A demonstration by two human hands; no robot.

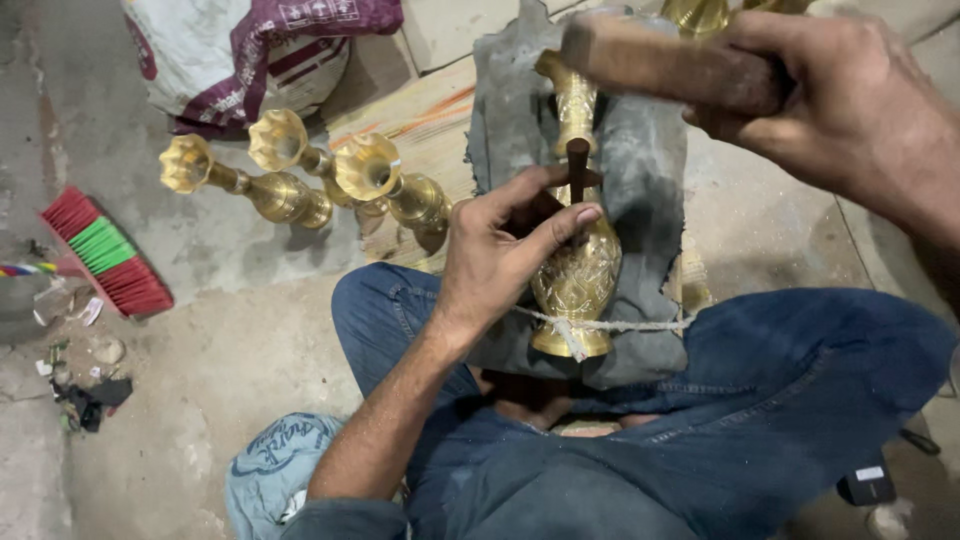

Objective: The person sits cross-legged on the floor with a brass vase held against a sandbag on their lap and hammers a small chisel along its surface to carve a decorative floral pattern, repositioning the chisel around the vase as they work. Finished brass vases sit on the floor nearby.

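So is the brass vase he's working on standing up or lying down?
Lying down: the brass vase rests on its side on grey cloth, tied down by a string.

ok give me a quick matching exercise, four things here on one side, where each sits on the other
Things:
1. brass vase
2. wooden mallet
3. broom
4. punch

Places:
A. lying on the floor at far left
B. raised in the right hand
C. tied with string on grey cloth
D. pinched upright by the left hand

Pairs: 1-C, 2-B, 3-A, 4-D
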